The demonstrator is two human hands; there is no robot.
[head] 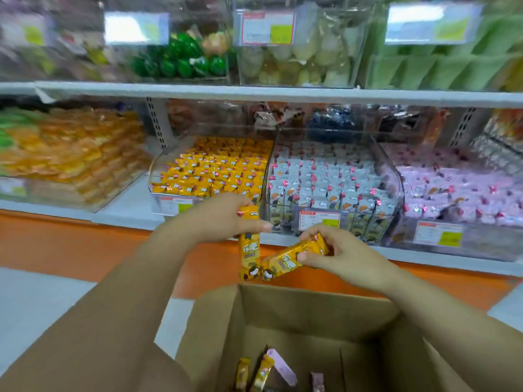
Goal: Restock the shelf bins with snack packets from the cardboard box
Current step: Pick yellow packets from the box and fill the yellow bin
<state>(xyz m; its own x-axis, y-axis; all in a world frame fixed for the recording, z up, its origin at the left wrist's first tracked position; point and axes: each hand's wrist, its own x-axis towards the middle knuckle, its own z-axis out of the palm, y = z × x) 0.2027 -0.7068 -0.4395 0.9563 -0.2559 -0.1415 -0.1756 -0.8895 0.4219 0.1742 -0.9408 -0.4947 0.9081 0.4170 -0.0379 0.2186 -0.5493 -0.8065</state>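
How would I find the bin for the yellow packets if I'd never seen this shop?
Find the lower shelf above the orange strip. The bin sits just behind the left hand. Its packets are bright yellow in neat rows; the right neighbour holds white ones.

Two hands: the left hand [226,219] holds one yellow packet [249,247], the right hand [339,253] a yellow bunch [294,258] of at least two. One cardboard box [297,306] shows two loose yellow packets [243,373] and two pink packets [283,366] inside. Three clear bins stand straight ahead: one yellow bin [169,200], one white bin [394,179], one pink bin [486,239].
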